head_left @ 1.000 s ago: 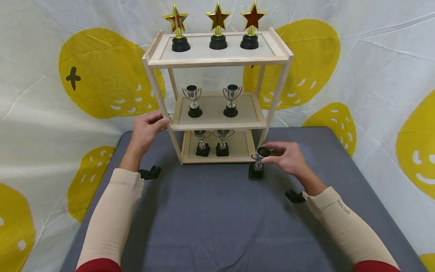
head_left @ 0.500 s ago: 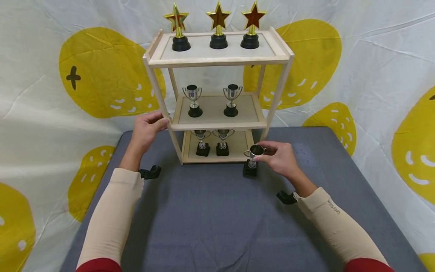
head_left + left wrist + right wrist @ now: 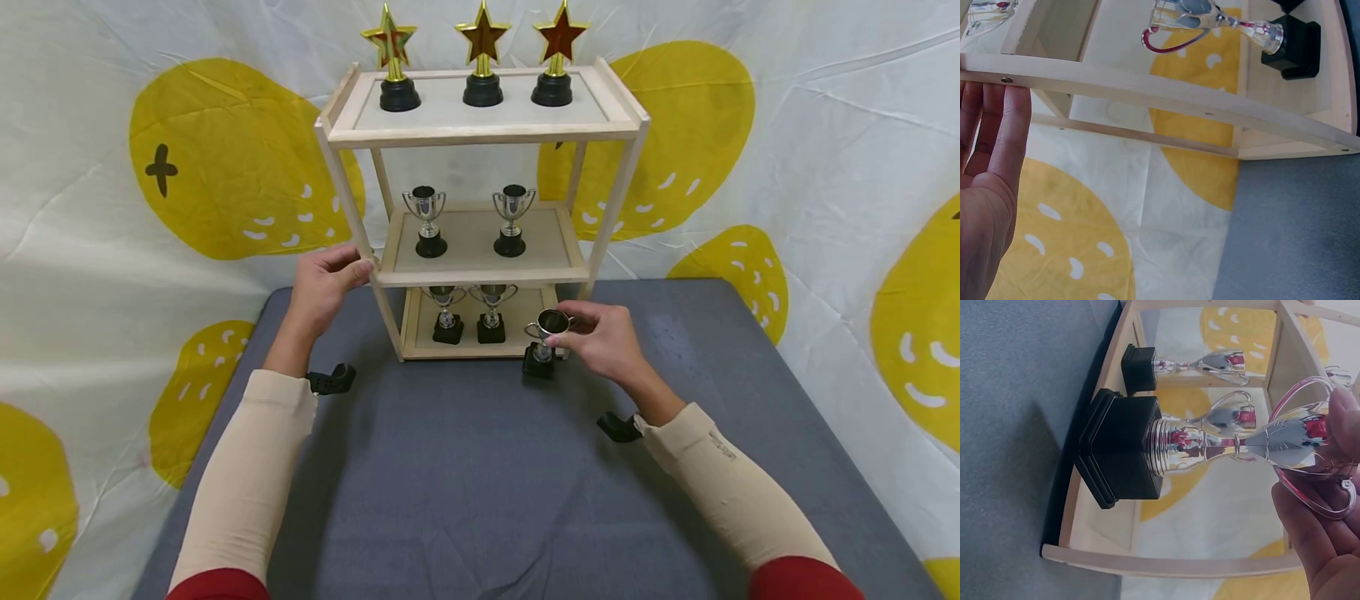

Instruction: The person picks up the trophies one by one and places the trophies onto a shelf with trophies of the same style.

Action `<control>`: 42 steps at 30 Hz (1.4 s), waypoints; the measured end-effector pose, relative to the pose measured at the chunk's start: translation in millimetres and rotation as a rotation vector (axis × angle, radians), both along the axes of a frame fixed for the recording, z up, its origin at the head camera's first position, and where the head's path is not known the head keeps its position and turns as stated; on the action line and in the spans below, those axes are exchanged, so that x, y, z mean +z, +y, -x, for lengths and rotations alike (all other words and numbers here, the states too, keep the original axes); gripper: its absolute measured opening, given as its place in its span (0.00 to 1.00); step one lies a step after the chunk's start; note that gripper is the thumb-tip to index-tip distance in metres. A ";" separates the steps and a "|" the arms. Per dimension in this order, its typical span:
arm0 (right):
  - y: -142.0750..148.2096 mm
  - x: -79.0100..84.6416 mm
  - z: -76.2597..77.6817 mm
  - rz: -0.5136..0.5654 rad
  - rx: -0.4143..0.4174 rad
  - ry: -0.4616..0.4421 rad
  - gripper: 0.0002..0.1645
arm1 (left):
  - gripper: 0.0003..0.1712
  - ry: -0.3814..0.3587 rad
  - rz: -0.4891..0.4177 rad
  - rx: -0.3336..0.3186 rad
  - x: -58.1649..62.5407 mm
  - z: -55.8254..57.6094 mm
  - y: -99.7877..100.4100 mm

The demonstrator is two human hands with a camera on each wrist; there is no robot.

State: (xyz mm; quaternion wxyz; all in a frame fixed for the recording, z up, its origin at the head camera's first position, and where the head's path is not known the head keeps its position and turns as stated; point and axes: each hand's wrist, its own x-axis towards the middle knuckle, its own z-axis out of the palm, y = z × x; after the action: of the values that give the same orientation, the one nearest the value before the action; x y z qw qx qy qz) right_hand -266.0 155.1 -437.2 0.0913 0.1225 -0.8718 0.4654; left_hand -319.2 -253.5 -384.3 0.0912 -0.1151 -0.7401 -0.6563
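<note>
My right hand [image 3: 602,337] pinches a small silver trophy cup [image 3: 1254,447] near its rim and handle, with the black base [image 3: 1122,450] hanging lowest. In the head view this cup overlaps the front right corner of the wooden shelf [image 3: 480,279], just right of two cups on the bottom tier. My left hand [image 3: 318,287] holds the shelf's left front post at middle-tier height, thumb in front. In the left wrist view its fingers [image 3: 1013,125] reach the post's edge, and their tips are partly hidden there.
Three gold star trophies [image 3: 482,50] stand on the top tier. The middle tier carries two silver cups [image 3: 512,218]; on the bottom one, two square-based cups [image 3: 491,325] sit left of centre. A grey cloth [image 3: 465,475] covers the table, with a patterned curtain [image 3: 825,167] behind.
My right hand has carried the trophy cup leftward and slightly toward the shelf, until it overlaps the front right corner. The left hand has stayed on the post.
</note>
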 end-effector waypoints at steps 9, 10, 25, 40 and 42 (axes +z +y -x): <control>-13.1 2.6 5.2 -0.009 0.039 0.042 0.29 | 0.23 0.012 0.004 0.002 -0.8 1.6 0.7; -14.6 2.3 6.0 -0.009 0.046 0.050 0.29 | 0.23 0.013 0.003 0.001 -0.8 1.6 0.7; -30.5 -3.7 20.1 -0.161 0.069 0.155 0.28 | 0.22 0.007 0.005 0.001 0.0 1.1 0.9; -45.2 -10.9 36.2 -0.222 0.024 0.040 0.33 | 0.24 0.019 -0.028 -0.029 -2.5 1.4 -1.2; -46.9 -11.1 37.7 -0.222 0.017 0.035 0.35 | 0.24 0.017 -0.029 -0.027 -2.1 1.4 -1.2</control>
State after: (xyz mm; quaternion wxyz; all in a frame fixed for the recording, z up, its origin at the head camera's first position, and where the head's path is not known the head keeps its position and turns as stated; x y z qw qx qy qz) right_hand -303.7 108.2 -448.3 0.0882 0.1474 -0.9151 0.3647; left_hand -320.5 -254.6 -386.4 0.0903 -0.1296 -0.7280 -0.6672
